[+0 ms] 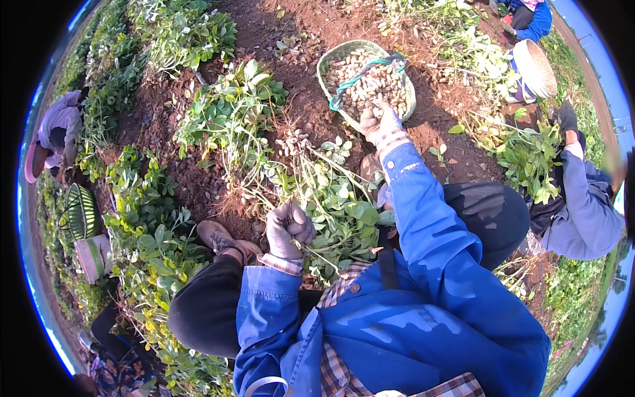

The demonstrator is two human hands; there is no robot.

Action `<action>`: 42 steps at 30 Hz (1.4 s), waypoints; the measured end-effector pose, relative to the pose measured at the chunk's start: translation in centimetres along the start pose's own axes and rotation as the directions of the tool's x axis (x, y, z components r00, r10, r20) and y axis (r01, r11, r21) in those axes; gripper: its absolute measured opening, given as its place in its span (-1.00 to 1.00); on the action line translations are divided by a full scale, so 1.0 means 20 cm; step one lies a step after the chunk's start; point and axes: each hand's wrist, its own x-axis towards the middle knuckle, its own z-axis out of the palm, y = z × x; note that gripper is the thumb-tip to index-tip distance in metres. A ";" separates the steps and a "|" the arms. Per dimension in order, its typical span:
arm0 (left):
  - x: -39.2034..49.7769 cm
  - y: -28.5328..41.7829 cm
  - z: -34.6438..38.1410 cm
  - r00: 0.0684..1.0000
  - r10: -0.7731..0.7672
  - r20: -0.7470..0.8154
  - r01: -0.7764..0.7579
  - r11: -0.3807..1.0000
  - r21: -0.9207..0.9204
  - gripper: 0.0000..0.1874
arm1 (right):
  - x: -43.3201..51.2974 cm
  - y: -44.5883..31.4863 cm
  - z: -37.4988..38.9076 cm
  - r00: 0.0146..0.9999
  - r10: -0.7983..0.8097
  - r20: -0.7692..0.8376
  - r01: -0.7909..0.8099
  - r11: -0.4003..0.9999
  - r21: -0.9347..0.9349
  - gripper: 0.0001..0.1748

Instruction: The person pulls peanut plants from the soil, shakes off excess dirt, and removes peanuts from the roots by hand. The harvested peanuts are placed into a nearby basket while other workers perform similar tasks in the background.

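Note:
My left hand point(289, 230), in a pale work glove, is closed around the stems of an uprooted peanut plant point(332, 208). The plant's leaves spread between my legs, close to my jacket. My right hand point(378, 124), also gloved, reaches over the near rim of a woven basket point(323, 82). Its fingers are at the peanuts point(357, 79) heaped inside; whether any are in its grasp is hidden. A green cord handle point(354, 83) crosses the basket. Just past the plant lies a small cluster of peanuts point(295, 143) in the pod.
Pulled peanut plants point(235, 106) lie on the reddish soil point(278, 30) ahead. At right are a tipped white bucket point(538, 69) and a seated person point(578, 198). A green basket point(81, 211), a pale bucket point(94, 258) and a bending person point(59, 121) are at left.

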 end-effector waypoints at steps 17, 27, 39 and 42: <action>0.09 0.00 -0.02 0.962 -0.106 -0.252 0.144 0.980 0.137 -0.62 | 0.47 -0.33 -0.12 0.881 -0.363 0.304 -0.243 -0.897 -0.368 -0.74; 0.09 0.00 -0.06 0.914 -0.028 -0.406 0.011 0.999 -0.043 -0.62 | 0.20 -0.69 -0.33 0.833 -0.445 0.327 0.485 0.873 -0.046 -0.87; 0.10 -0.03 -0.32 0.738 0.331 -0.588 -0.289 0.942 0.168 -0.76 | 0.31 0.78 -0.28 0.983 -0.048 -0.177 -0.165 -0.647 -0.744 0.09; 0.07 0.01 -0.30 0.713 0.439 -0.547 -0.354 0.899 0.259 -0.75 | 0.31 0.71 -0.37 0.984 0.156 0.081 0.110 -0.185 -0.977 -0.06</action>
